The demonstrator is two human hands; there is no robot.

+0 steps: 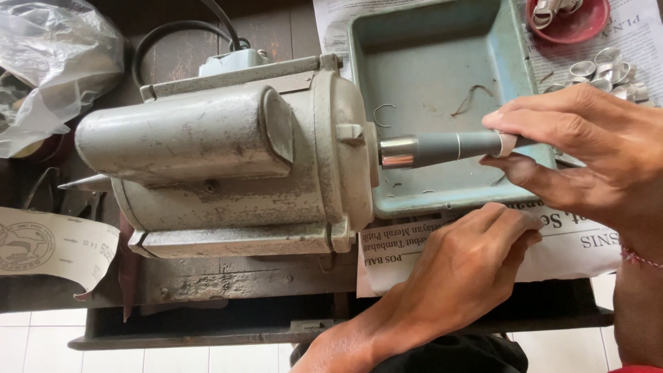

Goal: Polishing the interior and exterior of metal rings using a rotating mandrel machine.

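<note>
Head view: right hand (594, 148) pinching grey spindle (449, 146) on motor (228, 159), fingertips closed round its tip, above blue tray (442, 69). Left hand (463, 266) flat, holding nothing, on newspaper (580, 245) just below

Single head view, looking steeply down (close) over the workbench (207, 287); no second view.

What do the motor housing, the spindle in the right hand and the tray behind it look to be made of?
Motor housing: cast metal, dull grey paint, scuffed and pitted. Spindle pinched by the right hand: bright polished metal at the motor end, then a matte grey sleeve, perhaps abrasive or rubber. Tray: probably plastic or painted metal, faded blue-green, scratched.
</note>
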